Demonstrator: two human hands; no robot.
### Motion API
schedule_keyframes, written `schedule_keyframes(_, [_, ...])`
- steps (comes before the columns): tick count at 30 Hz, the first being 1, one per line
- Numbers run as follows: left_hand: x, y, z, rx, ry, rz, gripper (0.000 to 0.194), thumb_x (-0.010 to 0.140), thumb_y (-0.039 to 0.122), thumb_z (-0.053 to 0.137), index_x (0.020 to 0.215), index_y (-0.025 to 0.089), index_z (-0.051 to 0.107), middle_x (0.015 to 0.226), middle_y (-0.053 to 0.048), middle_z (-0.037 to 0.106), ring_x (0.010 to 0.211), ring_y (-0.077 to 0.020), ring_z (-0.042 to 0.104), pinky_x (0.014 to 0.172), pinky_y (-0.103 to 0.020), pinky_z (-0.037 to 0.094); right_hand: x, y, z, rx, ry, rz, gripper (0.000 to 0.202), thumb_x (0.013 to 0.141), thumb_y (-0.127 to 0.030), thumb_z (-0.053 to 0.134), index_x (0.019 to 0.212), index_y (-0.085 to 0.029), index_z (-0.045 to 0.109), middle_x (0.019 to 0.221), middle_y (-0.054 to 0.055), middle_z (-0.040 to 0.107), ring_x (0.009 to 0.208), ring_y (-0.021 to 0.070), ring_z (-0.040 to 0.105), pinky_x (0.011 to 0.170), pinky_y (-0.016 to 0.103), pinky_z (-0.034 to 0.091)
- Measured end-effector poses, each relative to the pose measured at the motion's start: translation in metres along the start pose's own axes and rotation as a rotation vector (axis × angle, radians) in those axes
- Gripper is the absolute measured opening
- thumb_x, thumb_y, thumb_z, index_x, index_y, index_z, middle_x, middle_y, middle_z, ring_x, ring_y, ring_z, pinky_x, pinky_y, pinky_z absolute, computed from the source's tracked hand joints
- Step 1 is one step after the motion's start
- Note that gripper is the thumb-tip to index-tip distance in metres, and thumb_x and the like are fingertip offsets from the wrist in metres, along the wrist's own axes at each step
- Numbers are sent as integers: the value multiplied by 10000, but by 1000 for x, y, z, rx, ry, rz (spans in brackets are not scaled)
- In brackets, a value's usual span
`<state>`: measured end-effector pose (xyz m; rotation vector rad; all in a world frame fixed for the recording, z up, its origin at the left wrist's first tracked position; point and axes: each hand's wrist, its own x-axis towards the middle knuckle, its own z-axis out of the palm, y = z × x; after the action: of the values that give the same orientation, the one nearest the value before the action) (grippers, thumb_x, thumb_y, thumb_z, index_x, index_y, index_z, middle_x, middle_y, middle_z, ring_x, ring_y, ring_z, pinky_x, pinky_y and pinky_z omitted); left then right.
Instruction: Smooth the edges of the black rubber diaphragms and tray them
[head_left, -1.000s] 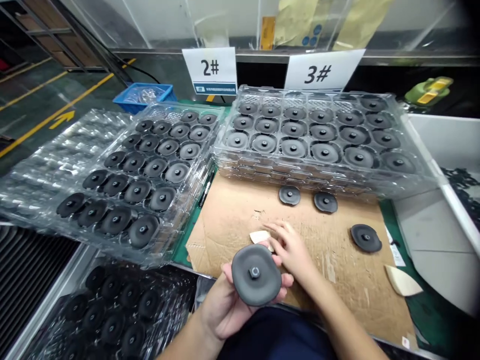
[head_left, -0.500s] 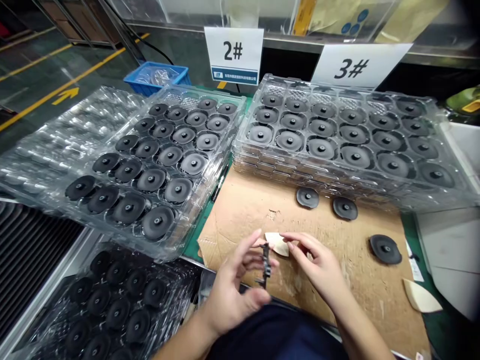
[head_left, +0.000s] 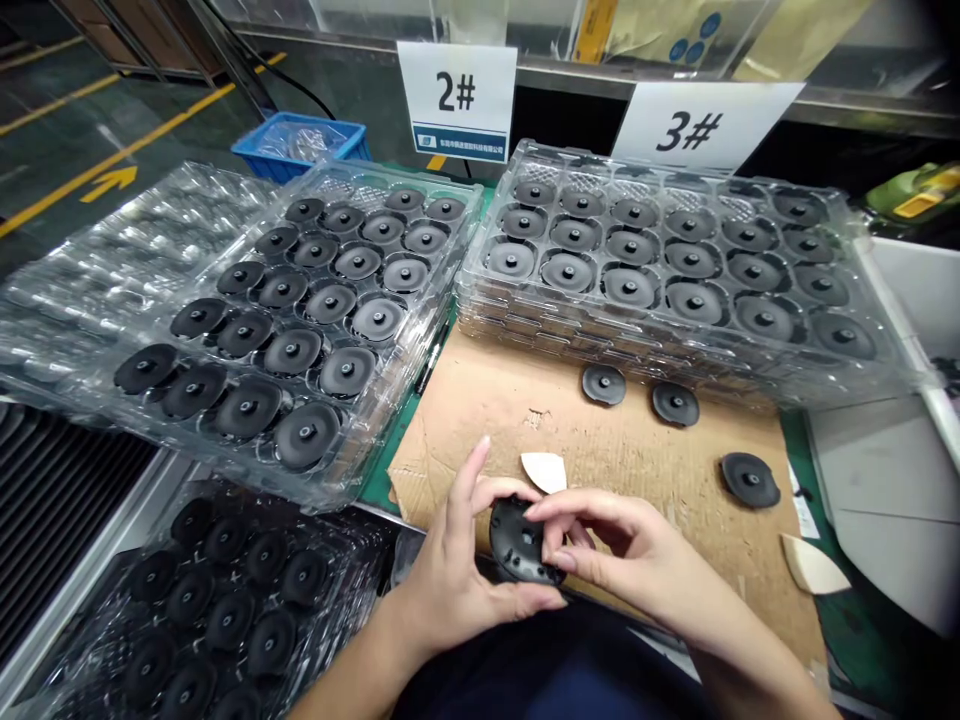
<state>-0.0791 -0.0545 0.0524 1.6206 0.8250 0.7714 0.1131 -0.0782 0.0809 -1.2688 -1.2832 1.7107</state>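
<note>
My left hand [head_left: 454, 580] grips a black round plastic disc [head_left: 508, 535] between thumb and fingers, its pegged face turned towards me. The fingers of my right hand [head_left: 634, 545] are closed at the disc's right side, thumb and forefinger against it; any small part between them is hidden. Just beyond my hands, a white wedge-shaped pad [head_left: 546, 470] lies on the cardboard sheet [head_left: 480, 420]. Three loose black discs rest on the same sheet: one disc [head_left: 604, 384] and a second disc [head_left: 675, 403] near the back, and a third disc [head_left: 750, 479] to the right.
On the left sits a clear tray [head_left: 352, 420] filled with rows of black discs. A stack of similar trays [head_left: 480, 305] stands behind the cardboard. Another pad [head_left: 814, 565] lies at the right edge. A lower tray [head_left: 300, 640] of discs and a blue bin [head_left: 251, 150] are also visible.
The black disc has turned from edge-on to show its pegged face. My right hand has moved from the white pad to the disc, towards the left and down.
</note>
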Motion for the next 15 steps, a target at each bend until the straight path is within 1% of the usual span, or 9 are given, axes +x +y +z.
schedule_keyframes(2, [-1, 5, 0, -111, -48, -92, 1048, 659, 338, 721, 1391, 289, -27, 1100, -56, 568, 1033, -213, 529, 974, -365, 324, -1, -3, -3, 51, -58, 18, 203, 797, -280, 655, 997, -246, 654, 770, -9, 642, 682, 112, 526, 631, 230, 387])
schedule_keyframes(5, [-1, 9, 3, -274, -99, -154, 1055, 630, 415, 722, 1389, 289, 0, 1073, -53, 579, 1031, -230, 539, 962, -369, 331, -3, -5, -6, 131, -126, 40, 203, 776, -275, 677, 971, -221, 671, 749, -1, 654, 654, 104, 540, 615, 219, 398])
schedule_keyframes(7, [-1, 10, 6, -335, -137, -194, 1069, 605, 443, 728, 1389, 287, 19, 1061, -55, 587, 1018, -234, 549, 951, -372, 338, -5, -6, -5, 216, -161, 65, 213, 765, -253, 685, 974, -214, 669, 752, -2, 656, 653, 98, 562, 620, 209, 422])
schedule_keyframes(9, [-1, 11, 8, -362, -179, -235, 1107, 567, 462, 744, 1389, 279, 25, 1039, -53, 598, 997, -233, 562, 943, -368, 340, -7, -6, -5, 328, -199, 75, 175, 753, -209, 691, 928, -209, 675, 773, -5, 660, 681, 91, 586, 643, 195, 447])
schedule_keyframes(11, [-1, 13, 11, -370, -214, -270, 1160, 521, 472, 762, 1389, 273, 19, 1021, -50, 606, 991, -234, 567, 936, -360, 340, -11, -5, -5, 413, -226, 70, 107, 739, -169, 696, 842, -189, 675, 779, -5, 663, 707, 88, 602, 668, 188, 463])
schedule_keyframes(13, [-1, 16, 14, -362, -231, -289, 1183, 499, 464, 774, 1387, 277, 14, 1008, -42, 608, 988, -230, 567, 932, -352, 340, -16, -3, -6, 447, -221, 65, 76, 725, -148, 703, 785, -174, 664, 769, -6, 666, 702, 83, 609, 666, 179, 469])
schedule_keyframes(15, [1, 18, 18, -345, -242, -294, 1164, 512, 442, 777, 1384, 289, 21, 1008, -34, 607, 990, -223, 564, 927, -344, 339, -22, 0, -8, 453, -187, 74, 89, 718, -144, 709, 788, -178, 665, 758, -12, 672, 690, 77, 617, 655, 166, 471])
